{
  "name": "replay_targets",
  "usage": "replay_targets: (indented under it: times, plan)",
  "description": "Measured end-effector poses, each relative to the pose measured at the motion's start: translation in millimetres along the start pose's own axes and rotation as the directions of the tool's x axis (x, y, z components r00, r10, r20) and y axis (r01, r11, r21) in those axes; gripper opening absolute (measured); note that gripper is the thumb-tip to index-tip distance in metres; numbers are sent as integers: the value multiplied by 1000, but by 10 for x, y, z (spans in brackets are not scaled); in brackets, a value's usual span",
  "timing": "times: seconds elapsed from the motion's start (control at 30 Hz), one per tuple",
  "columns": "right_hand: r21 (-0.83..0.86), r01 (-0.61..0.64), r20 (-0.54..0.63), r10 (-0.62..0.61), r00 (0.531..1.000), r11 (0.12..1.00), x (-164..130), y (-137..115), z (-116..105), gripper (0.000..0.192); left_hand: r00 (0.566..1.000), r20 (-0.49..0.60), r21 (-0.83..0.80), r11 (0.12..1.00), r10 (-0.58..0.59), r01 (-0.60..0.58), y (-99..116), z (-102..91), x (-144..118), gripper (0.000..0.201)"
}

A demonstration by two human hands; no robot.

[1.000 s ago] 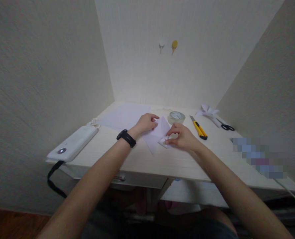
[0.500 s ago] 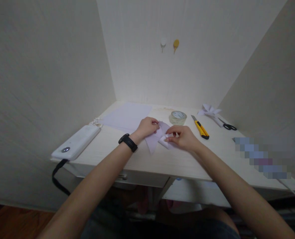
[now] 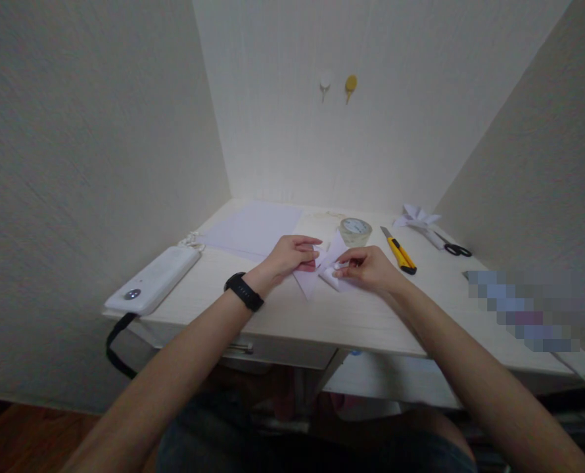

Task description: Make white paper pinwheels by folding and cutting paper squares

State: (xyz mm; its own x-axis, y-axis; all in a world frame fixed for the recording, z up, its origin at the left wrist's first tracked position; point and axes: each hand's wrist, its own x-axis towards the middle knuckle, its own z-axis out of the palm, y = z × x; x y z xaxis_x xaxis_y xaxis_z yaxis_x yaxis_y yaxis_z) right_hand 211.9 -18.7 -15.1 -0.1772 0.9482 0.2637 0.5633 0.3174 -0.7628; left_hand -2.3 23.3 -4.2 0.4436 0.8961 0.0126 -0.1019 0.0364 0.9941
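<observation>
Left wrist and forearm have shifted slightly outward since the frame half a second ago, the fingers of the left hand (image 3: 295,255) have straightened somewhat, and one pointed flap of the folded white paper (image 3: 329,277) now points away toward the tape. The right hand (image 3: 372,268) has stayed nearly in place, its thumb and forefinger pinched narrowly on the paper's near right part. The left fingers lie close together at the paper's left side; whether they grip it or only press, I cannot tell. The paper is on the white desk (image 3: 282,322), between the hands, with another pointed corner toward the person.

A black watch (image 3: 244,292) is on the left wrist. Just beyond the paper stands a roll of clear tape (image 3: 355,231); right of that lies a yellow utility knife (image 3: 399,251) with its blade out. Farther right are a white paper pinwheel (image 3: 415,214) and black-handled scissors (image 3: 457,249), then a pixelated object (image 3: 519,312) with a pale cable (image 3: 581,378). White paper sheets (image 3: 256,226) lie beyond the left hand. At the desk's left edge rests a white device (image 3: 154,279) with a round button, a black strap (image 3: 117,348) hanging below.
</observation>
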Motion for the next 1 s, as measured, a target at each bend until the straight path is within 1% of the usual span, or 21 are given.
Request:
replay_targets:
  times: [0.07, 0.17, 0.37, 0.53, 0.73, 1.0]
  plan:
    - [0, 8, 30, -8, 1000, 1000, -1, -8, 3, 38, 1000, 20, -4, 1000, 10, -10, -11, 13, -43, 42]
    - [-21, 29, 51, -28, 998, 999, -7, -29, 13, 36, 999, 21, 16, 1000, 26, -26, -19, 45, -74, 47]
    - [-65, 51, 27, -49, 998, 997, -21, -70, 37, 32, 997, 26, 65, 995, 70, -72, -35, 86, -53, 40]
    - [-71, 66, 21, -65, 998, 995, -23, -46, 53, 30, 994, 25, 148, 982, 111, -113, -10, 96, -74, 42]
    - [-63, 71, 17, -70, 997, 996, -25, -61, 51, 32, 991, 55, 127, 984, 121, -127, 16, 103, -100, 39]
    - [-50, 66, 16, -65, 998, 997, -27, -72, 40, 29, 993, 32, 129, 984, 118, -121, 10, 106, -96, 35]
